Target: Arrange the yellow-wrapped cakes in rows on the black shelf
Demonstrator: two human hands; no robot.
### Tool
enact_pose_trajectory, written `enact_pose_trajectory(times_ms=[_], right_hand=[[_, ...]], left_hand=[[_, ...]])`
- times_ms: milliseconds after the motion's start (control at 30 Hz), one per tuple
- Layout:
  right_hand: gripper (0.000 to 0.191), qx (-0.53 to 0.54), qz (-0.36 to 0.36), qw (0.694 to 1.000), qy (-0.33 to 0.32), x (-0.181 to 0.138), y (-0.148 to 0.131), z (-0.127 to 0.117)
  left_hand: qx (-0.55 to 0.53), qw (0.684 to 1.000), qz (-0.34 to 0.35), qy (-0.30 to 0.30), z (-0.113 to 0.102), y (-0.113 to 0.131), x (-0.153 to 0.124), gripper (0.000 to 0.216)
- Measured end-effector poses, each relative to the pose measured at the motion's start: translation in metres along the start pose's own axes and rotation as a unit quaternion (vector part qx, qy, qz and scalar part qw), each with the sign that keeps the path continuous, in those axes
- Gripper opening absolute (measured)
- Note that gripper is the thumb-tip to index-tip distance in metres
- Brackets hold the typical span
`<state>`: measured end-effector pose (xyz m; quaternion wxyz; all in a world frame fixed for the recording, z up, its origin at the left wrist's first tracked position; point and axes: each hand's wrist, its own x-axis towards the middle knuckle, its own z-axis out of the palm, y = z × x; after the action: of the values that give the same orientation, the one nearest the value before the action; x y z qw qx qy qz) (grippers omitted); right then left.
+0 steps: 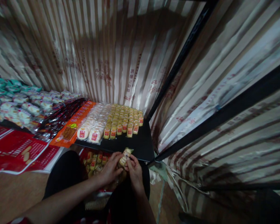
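Observation:
A small yellow snack in a clear wrapper [125,154] is held between my two hands, just in front of the black shelf's near edge. My left hand [111,168] grips it from the left with curled fingers. From the right, my right hand [134,170] pinches it between thumb and fingers. Under the hands, between my knees, is a red bag [83,152] filled with yellow packets, some with red labels, partly covered by my left arm. On the black shelf [135,147] ahead, similar yellow packets with red labels [123,124] stand in close rows.
Left of the rows lie round white wrapped crackers [94,135], an orange package [71,130], dark shiny packets [53,119] and white and green packets [21,102]. A red printed sheet [25,151] hangs off the shelf. Striped curtain cloth [121,56] and black poles [184,51] close in behind and right.

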<state>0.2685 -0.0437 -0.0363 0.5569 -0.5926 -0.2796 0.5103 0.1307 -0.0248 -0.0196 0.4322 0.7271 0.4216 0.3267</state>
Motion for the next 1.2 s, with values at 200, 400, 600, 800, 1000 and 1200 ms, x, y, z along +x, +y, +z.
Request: enact_pose_trajectory(times_ms=[200, 400, 600, 800, 1000, 1200], right_hand=[[0.062, -0.129, -0.054, 0.99, 0.009, -0.002, -0.008, -0.01], [0.055, -0.212, -0.179, 0.96, 0.045, 0.006, -0.016, -0.026], [0.04, -0.09, -0.099, 0.991, -0.015, 0.02, -0.012, -0.028], [0.042, -0.01, -0.043, 0.999, 0.011, 0.029, -0.011, -0.027], [0.071, 0.07, -0.021, 0.991, 0.114, 0.036, -0.019, -0.027], [0.06, 0.099, -0.022, 0.991, 0.082, 0.043, -0.03, -0.014]], left_hand=[[-0.015, 0.998, -0.041, 0.047, 0.002, 0.004, 0.012, 0.033], [-0.196, 0.967, -0.146, -0.065, -0.018, 0.012, 0.039, 0.037], [-0.253, 0.946, -0.171, -0.111, -0.022, 0.017, 0.061, 0.049], [-0.196, 0.956, -0.178, -0.126, -0.02, 0.017, 0.083, 0.045], [-0.292, 0.933, -0.203, -0.049, -0.006, 0.024, 0.104, 0.034], [-0.422, 0.874, -0.241, 0.003, 0.023, 0.026, 0.105, 0.03]])
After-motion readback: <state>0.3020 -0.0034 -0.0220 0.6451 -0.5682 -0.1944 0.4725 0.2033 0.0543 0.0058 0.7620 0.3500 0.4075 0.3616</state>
